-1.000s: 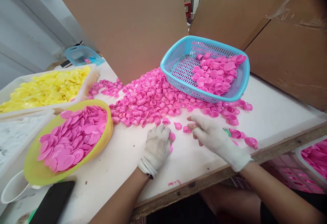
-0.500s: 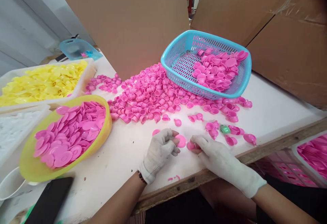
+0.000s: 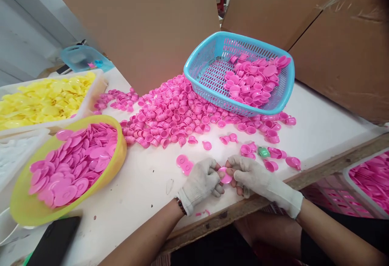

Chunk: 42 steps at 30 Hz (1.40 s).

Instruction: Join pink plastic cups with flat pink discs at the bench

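Note:
Both my hands wear white cotton gloves and meet near the table's front edge. My left hand (image 3: pixel 200 183) and my right hand (image 3: pixel 252 173) are pinched together on one small pink piece (image 3: pixel 225 175), a saucer with a cup as far as I can tell. Two pink saucers (image 3: pixel 184 163) lie on the table just left of my left hand. A heap of pink toy cups (image 3: pixel 176 114) spreads across the middle of the table. A yellow bowl (image 3: pixel 21 205) of pink saucers stands at the left.
A blue mesh basket (image 3: pixel 199 61) with joined pink pieces stands at the back. A white tray (image 3: pixel 88 104) of yellow discs is far left. A black phone (image 3: pixel 54 243) lies bottom left. A green piece (image 3: pixel 263 152) lies among loose cups. Cardboard walls stand behind.
My hands have drawn together near the front edge and now pinch one pink piece between them. Two saucers now lie uncovered left of my left hand. The camera has shifted slightly right.

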Tool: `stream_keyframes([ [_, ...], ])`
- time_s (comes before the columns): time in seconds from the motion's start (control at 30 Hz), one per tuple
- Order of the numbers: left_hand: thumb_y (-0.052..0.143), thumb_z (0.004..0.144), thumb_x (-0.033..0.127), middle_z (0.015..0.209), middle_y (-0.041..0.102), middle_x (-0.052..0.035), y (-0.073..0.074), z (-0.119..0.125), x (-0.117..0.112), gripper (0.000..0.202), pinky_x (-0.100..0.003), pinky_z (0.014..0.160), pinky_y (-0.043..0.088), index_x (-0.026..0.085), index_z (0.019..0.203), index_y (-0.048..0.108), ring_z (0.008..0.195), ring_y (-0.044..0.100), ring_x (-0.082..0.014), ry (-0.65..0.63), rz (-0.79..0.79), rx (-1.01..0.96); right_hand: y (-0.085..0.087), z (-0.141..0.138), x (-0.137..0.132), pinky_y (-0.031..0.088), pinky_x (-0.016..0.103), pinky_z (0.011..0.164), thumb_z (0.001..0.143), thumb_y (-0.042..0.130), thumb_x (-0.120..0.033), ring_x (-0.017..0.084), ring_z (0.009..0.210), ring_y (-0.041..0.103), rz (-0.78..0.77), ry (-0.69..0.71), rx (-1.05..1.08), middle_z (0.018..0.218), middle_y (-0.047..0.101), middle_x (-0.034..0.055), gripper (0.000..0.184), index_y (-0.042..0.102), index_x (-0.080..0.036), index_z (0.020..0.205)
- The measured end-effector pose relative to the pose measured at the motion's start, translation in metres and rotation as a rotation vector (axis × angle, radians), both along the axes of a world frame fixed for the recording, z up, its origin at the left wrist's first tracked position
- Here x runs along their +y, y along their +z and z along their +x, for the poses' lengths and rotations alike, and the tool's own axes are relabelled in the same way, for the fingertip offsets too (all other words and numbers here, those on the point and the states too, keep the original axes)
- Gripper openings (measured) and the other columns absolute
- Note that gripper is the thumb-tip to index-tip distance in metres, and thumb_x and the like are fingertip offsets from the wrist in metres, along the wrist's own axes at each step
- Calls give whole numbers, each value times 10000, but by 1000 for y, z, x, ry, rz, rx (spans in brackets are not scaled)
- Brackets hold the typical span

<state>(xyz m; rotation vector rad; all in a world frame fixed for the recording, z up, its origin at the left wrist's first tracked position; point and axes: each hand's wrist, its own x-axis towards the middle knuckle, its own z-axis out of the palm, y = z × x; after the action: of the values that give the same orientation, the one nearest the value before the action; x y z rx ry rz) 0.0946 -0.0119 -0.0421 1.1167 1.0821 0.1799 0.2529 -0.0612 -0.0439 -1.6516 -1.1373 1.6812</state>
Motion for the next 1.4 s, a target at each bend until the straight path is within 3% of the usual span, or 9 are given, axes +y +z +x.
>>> stream_keyframes([
  [0.17, 554, 798, 256, 560, 625, 8, 4, 3, 4, 147, -199, 460, 483, 168, 836, 443, 458, 599, -105, 8, -117, -43, -3, 6, 4, 476, 215, 488, 809, 491, -260, 109, 509, 626, -46, 65, 144, 689, 605, -39, 98, 440, -204, 871],
  [0.53, 493, 828, 224, 560, 615, 14, 2, 7, 7, 67, -207, 458, 479, 180, 808, 445, 452, 598, -111, -21, -89, 68, 0, 9, 12, 504, 229, 503, 860, 447, -275, 131, 556, 661, -148, 106, 186, 697, 620, -28, 77, 417, -206, 844],
  [0.8, 476, 841, 293, 554, 590, 17, -7, 9, 1, 137, -188, 399, 437, 196, 772, 409, 430, 584, -119, -66, 62, 68, -3, 6, 7, 496, 222, 463, 878, 437, -315, 125, 511, 644, -87, 79, 76, 701, 618, -27, 105, 406, -217, 857],
  [0.9, 468, 848, 322, 540, 575, 20, -4, 8, 1, 159, -186, 401, 438, 195, 779, 403, 431, 580, -118, -73, 92, 62, -3, 6, 7, 514, 235, 489, 872, 436, -291, 135, 530, 655, -86, 99, 138, 679, 620, -33, 77, 402, -222, 876],
  [1.0, 529, 804, 286, 571, 591, 15, 1, 5, 3, 155, -191, 440, 461, 187, 799, 410, 458, 583, -107, -89, 53, 2, -4, 6, 9, 530, 245, 524, 872, 420, -281, 138, 545, 665, -89, 99, 190, 684, 637, -24, 64, 401, -221, 866],
  [1.13, 609, 712, 215, 625, 616, 7, 1, 4, 6, 232, -199, 457, 466, 189, 806, 399, 475, 583, -105, -94, 10, -47, -7, 1, 12, 472, 202, 428, 881, 405, -287, 123, 437, 615, -107, 55, 84, 597, 611, -35, 87, 384, -221, 827],
  [1.3, 540, 728, 178, 569, 537, 59, -4, 7, 4, 188, -196, 400, 420, 208, 831, 385, 420, 555, -114, -178, 111, 88, -4, -4, 12, 383, 173, 363, 888, 366, -240, 117, 393, 575, -55, 67, -4, 522, 557, -48, 95, 399, -220, 801],
  [1.4, 507, 767, 212, 556, 492, 72, -1, 2, 0, 105, -199, 403, 371, 201, 840, 432, 394, 492, -94, -227, 311, 137, -5, -6, 7, 363, 172, 368, 896, 356, -251, 105, 386, 556, 21, 63, -23, 530, 563, -40, 123, 415, -214, 795],
])
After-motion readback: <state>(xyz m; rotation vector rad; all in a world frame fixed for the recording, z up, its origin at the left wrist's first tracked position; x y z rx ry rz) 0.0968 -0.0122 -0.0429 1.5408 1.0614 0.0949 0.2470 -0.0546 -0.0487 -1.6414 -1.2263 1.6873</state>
